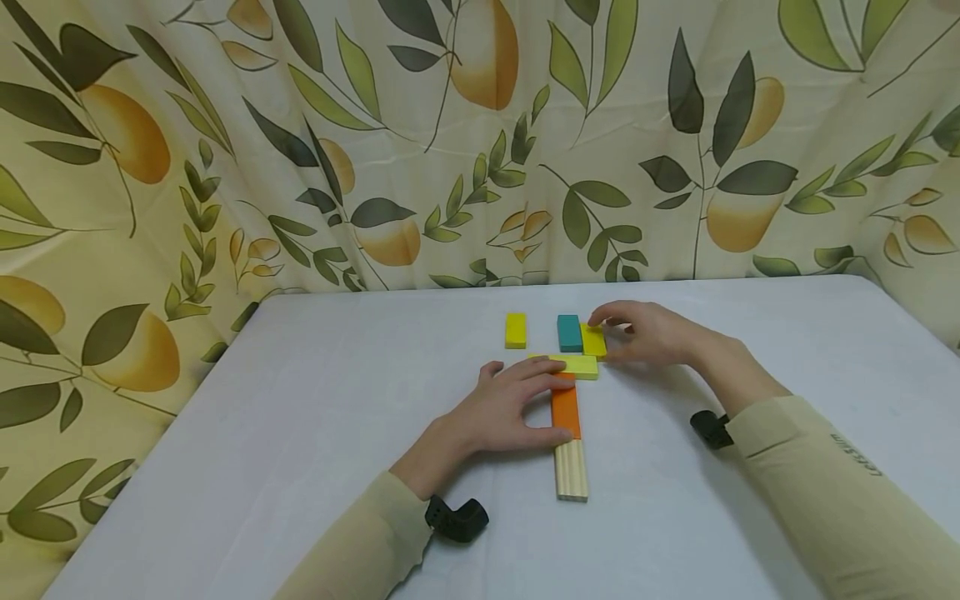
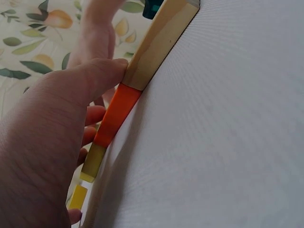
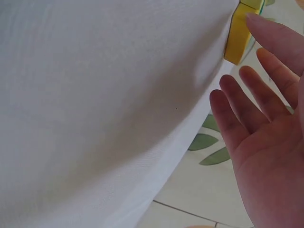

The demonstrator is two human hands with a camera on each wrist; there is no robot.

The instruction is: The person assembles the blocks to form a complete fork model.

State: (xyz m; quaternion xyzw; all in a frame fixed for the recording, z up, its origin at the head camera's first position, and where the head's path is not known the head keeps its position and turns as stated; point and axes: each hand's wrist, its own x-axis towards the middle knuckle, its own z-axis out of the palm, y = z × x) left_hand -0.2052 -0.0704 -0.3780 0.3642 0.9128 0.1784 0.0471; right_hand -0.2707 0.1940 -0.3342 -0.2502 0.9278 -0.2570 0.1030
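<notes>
Fingers (image 1: 543, 384) partly hide the lime-yellow crosswise block (image 1: 581, 367).

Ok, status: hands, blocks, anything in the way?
Left hand touching orange block. Right hand touching yellow block, grip unclear. Possibly in the way: teal block close at its left, lime block at near end.

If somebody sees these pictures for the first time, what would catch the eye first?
Probably the orange block, on the white table between a plain wooden piece and a yellow-green block, with the left hand spanning it. Perhaps next the right hand, farther back, touching a yellow block beside a teal block. The fruit-patterned curtain behind the table also stands out.
</notes>
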